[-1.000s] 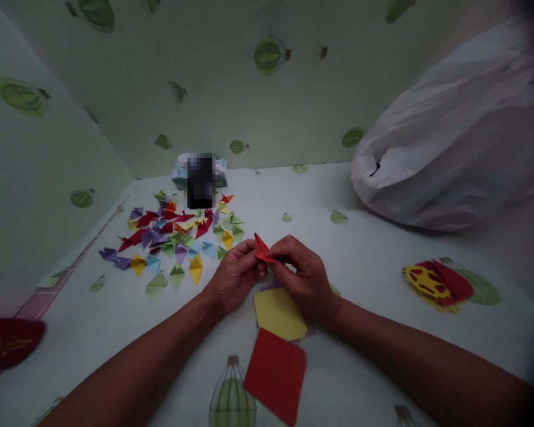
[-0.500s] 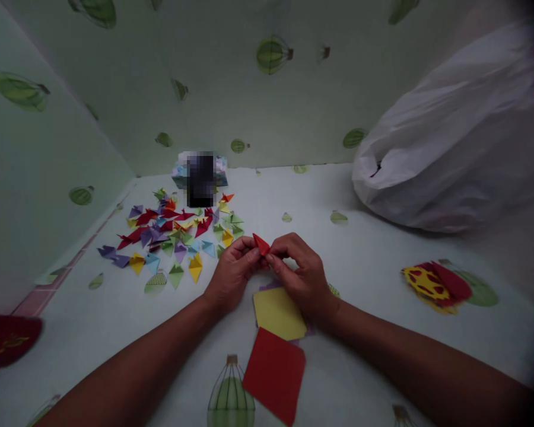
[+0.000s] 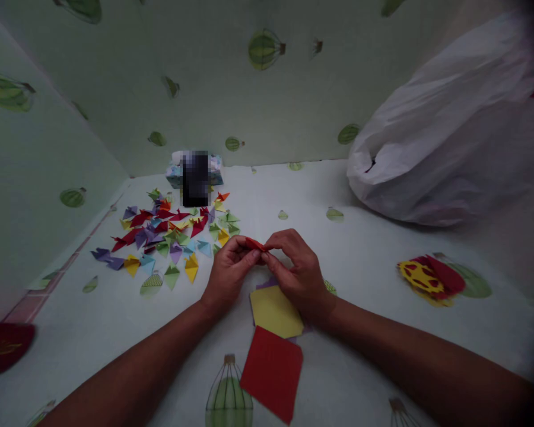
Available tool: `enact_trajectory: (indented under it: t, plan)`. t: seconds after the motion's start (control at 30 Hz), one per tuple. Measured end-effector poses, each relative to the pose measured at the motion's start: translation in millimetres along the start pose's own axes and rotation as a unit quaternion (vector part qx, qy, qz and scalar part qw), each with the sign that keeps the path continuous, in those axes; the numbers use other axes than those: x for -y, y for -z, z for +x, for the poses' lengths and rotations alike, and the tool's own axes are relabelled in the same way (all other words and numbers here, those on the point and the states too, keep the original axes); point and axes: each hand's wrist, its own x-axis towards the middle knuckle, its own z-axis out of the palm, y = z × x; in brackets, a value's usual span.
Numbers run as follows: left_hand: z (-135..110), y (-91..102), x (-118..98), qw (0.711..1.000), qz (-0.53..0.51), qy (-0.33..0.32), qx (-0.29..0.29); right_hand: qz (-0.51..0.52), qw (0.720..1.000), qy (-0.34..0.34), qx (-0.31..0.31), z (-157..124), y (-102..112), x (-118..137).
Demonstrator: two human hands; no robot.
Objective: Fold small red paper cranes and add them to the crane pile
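A small folded red-orange paper (image 3: 255,244) is pinched between my two hands above the table. My left hand (image 3: 231,267) holds its left side, thumb on top and fingers curled underneath. My right hand (image 3: 299,274) grips the right end between thumb and forefinger. Under and in front of my right hand lies a stack of yellow paper squares (image 3: 276,311), with purple paper edges showing beneath. Nearer to me a red paper square (image 3: 272,373) overlaps the stack's lower edge. To the left spreads a pile of small folded paper birds (image 3: 164,234) in several colours.
Behind the pile stand a tissue box (image 3: 216,169) and a blurred dark object (image 3: 195,181). A large white plastic bag (image 3: 427,148) fills the back right. Red and yellow paper cut-outs (image 3: 422,279) lie at right. A dark red piece (image 3: 6,347) sits at the left edge.
The folded red-orange paper has tipped from pointing upward to lying flatter between my fingers. The whole view has shifted slightly; the papers on the table have stayed in place.
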Motion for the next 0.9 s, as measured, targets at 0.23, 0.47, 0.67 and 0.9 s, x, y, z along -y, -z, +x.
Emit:
enact_trajectory:
  t: [0.23,0.47,0.67,0.9]
  plan:
    - [0.2,1.3,2.7,0.999,0.033,-0.025,-0.001,-0.019,0.999,0.021,-0.016,-1.3,0.0,-0.7]
    - [0.5,2.2,3.2,0.998,0.061,-0.015,0.000,-0.010,1.000,-0.003,0.011,-0.5,0.7,-0.2]
    - [-1.6,1.1,-0.3,0.996,0.085,-0.003,-0.003,0.035,0.996,-0.087,0.012,-2.1,-1.3,-2.6]
    - [-1.3,1.4,-0.6,0.995,0.100,-0.002,-0.006,0.060,0.992,-0.097,0.051,-1.3,-0.3,-3.8]
